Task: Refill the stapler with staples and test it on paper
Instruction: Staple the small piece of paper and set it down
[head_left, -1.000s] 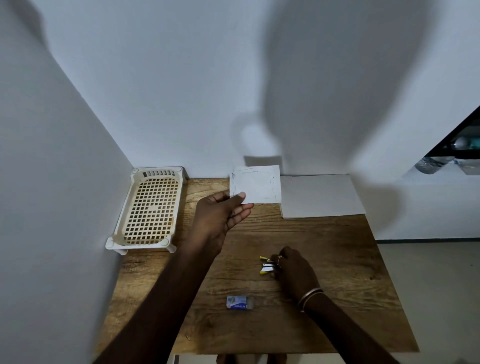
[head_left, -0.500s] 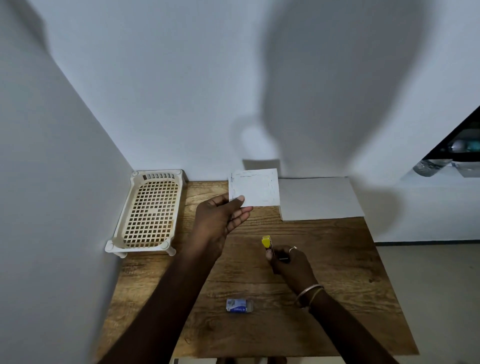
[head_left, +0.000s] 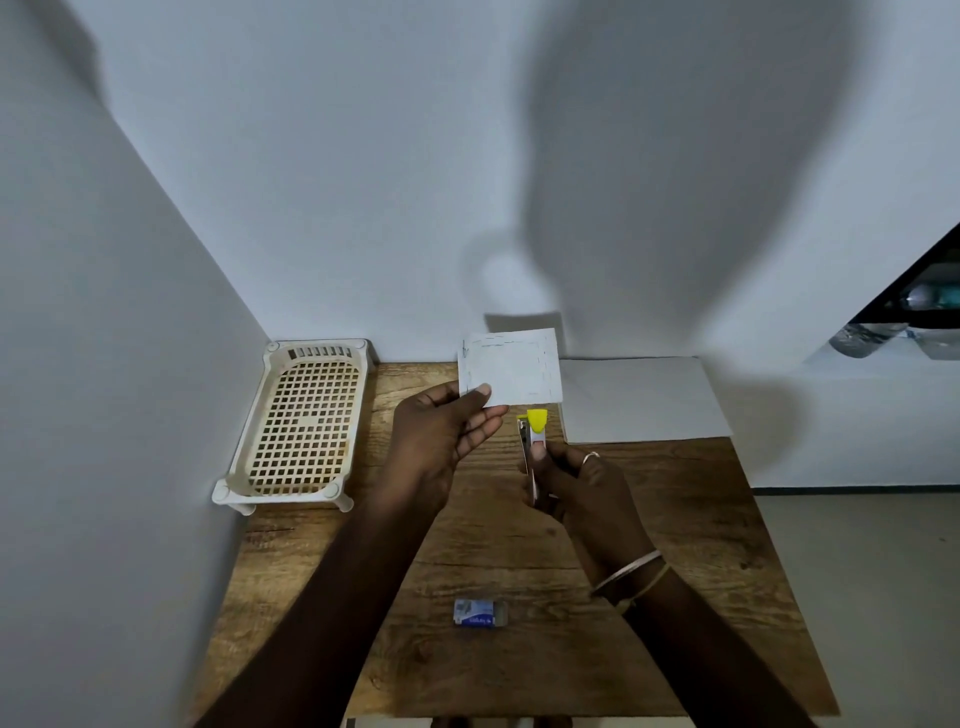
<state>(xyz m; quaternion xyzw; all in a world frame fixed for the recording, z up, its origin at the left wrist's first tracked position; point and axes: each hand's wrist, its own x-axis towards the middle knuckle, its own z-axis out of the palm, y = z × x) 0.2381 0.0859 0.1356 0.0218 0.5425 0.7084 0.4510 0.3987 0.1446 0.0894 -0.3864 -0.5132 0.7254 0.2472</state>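
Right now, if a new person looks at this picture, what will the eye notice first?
First the two hands above the middle of the wooden table: the left hand holds up a small paper, and the right hand raises a yellow-tipped stapler just under it. Next, the cream basket in the far left corner, and a small staple box lying nearer the person.

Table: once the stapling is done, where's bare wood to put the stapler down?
Bare wood lies right of the staple box, out to the table edge, and left of it below the basket. Crowded: the far edge, with the white sheet, held paper, stapler and both hands.
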